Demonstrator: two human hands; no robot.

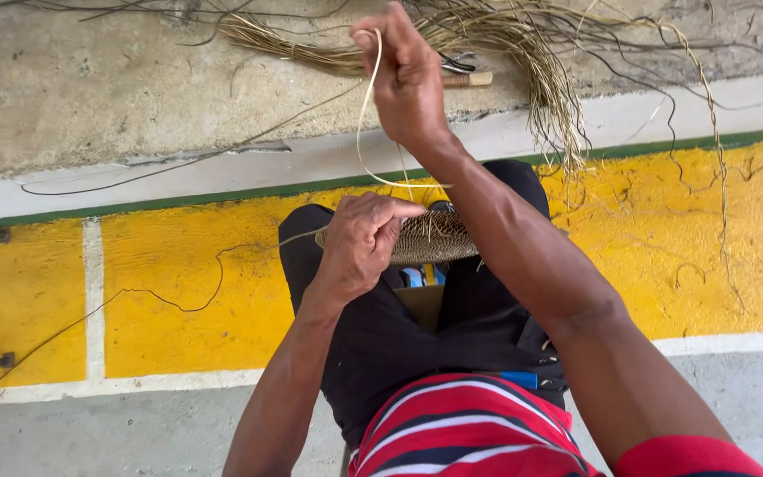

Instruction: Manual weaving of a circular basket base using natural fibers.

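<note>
My right hand (408,75), top centre, pinches a pale strand (366,115) running down to the woven piece (439,237) my left hand (359,243) grips.

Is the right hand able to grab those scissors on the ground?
Probably yes: the right hand is raised just beside the scissors, nothing between them, though it is pinching a pale fibre strand.

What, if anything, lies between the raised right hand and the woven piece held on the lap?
Nothing visible blocks it. The right hand pulls a pale strand up from the woven piece, which the left hand pins on the lap; only open air and that strand lie between.
</note>
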